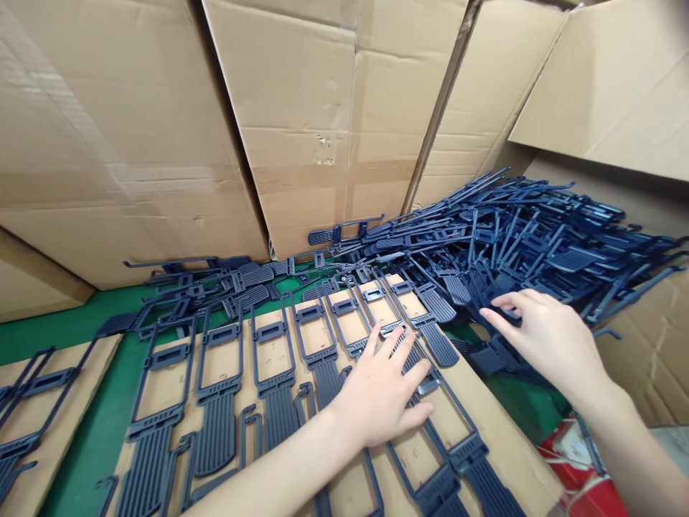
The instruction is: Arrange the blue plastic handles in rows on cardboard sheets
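Note:
My left hand [383,391] rests with its fingers spread over dark blue plastic frames laid in rows on a cardboard sheet [506,438]. One such frame [272,341] lies to the left of that hand, its ribbed end toward me. My right hand [549,341] is raised at the right, near the front of a big heap of the same parts [511,237]. Its fingers are curved, with thumb and fingertips apart and nothing visible between them.
Large cardboard boxes [344,108] stand behind the green surface [89,416]. Loose parts [237,283] lie along their base. A second cardboard sheet [75,424] with frames is at the left edge. A red and white item [584,474] sits at the lower right.

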Demonstrator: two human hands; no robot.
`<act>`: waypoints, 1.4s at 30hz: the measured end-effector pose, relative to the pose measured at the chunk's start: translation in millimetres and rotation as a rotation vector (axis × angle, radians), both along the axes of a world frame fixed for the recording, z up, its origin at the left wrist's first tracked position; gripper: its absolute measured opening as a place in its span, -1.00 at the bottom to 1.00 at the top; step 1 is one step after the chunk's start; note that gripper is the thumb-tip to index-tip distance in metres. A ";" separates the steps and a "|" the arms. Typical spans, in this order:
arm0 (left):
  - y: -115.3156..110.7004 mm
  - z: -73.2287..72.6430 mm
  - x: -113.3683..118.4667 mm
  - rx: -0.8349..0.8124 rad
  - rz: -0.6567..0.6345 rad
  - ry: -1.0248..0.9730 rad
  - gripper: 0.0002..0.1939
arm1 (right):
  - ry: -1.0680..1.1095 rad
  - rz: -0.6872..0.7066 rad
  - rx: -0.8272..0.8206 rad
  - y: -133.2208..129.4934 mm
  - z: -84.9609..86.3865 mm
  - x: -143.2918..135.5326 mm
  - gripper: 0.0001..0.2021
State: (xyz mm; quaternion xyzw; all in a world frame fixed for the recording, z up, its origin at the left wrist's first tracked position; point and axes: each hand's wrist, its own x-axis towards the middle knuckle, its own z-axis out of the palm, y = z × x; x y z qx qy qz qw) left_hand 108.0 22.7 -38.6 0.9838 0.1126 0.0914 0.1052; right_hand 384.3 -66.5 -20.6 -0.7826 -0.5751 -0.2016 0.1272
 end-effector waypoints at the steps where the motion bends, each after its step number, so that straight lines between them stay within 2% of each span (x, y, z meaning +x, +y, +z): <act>1: 0.0 0.1 0.0 0.001 0.001 -0.001 -0.49 | 0.004 0.014 -0.025 -0.8 -4.2 2.6 -0.69; 6: -0.2 -0.1 -0.5 0.008 0.005 -0.006 -0.49 | 0.104 0.069 0.001 7.5 -19.0 3.0 -0.77; 12: -0.1 0.1 -0.7 0.017 0.011 -0.031 -0.50 | 0.212 0.076 0.104 10.7 -20.8 3.4 -0.88; 19: 0.3 1.9 -0.7 0.017 0.007 -0.018 -0.50 | 0.258 -0.004 0.124 9.8 -22.9 8.5 -0.81; 24: 0.7 2.4 -0.4 0.016 0.003 -0.003 -0.48 | 0.281 0.007 0.204 15.0 -17.5 4.5 -0.82; 35: 0.4 1.6 -0.5 0.011 0.003 -0.015 -0.49 | 0.367 0.119 0.580 49.8 11.7 -5.3 -0.84; 38: 0.4 0.4 -0.8 0.018 0.006 -0.022 -0.49 | 0.383 0.157 0.624 58.4 10.6 -8.5 -0.82; 42: 0.1 -0.4 -0.8 0.014 0.007 -0.026 -0.49 | 0.427 0.269 0.708 67.4 -0.1 -12.3 -0.79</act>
